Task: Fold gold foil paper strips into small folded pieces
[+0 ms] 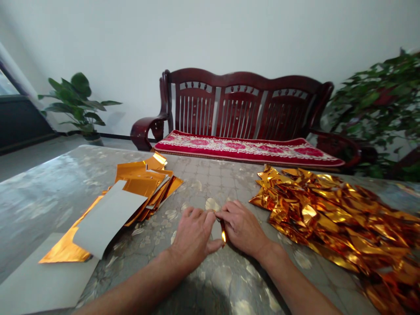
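Between my two hands, low over the table, is a small piece of gold foil paper point(223, 232), mostly covered by the fingers. My left hand point(196, 232) pinches its left side, thumb stretched toward the lower end. On the other side, my right hand point(242, 226) has its fingers bent around the foil's right edge. To the left lies a loose stack of flat gold foil sheets point(139, 183), some showing their pale backs. A large heap of folded gold foil pieces point(328, 210) spreads across the right of the table.
A patterned grey tablecloth point(210, 170) covers the table. Pale grey sheets point(110, 214) lie at the left. Beyond the table stands a dark red wooden bench point(244, 105) with a red floral cushion point(243, 146). Potted plants point(80, 105) flank it.
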Demonstrator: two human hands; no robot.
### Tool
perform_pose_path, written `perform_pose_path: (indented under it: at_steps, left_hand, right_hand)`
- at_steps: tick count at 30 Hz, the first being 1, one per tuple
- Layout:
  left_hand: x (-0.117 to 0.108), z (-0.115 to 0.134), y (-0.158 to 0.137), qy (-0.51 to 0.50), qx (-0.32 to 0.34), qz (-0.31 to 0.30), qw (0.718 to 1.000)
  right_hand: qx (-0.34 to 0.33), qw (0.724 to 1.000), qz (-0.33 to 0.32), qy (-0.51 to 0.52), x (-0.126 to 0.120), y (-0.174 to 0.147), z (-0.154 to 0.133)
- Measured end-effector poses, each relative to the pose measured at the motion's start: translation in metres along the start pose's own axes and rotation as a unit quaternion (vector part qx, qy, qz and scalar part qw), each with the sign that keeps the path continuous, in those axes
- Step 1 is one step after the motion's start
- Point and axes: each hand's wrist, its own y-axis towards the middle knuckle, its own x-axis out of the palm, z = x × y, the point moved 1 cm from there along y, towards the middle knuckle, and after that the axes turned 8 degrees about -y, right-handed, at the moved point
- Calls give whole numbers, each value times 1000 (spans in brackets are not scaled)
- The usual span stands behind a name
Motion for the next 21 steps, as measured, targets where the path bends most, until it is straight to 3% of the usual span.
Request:
perform_pose_path:
  at_steps: [21]
  left_hand:
    - [1, 0, -2, -21, -33, 14, 999]
  right_hand:
    - [-31, 998, 2, -48, 3, -6, -5]
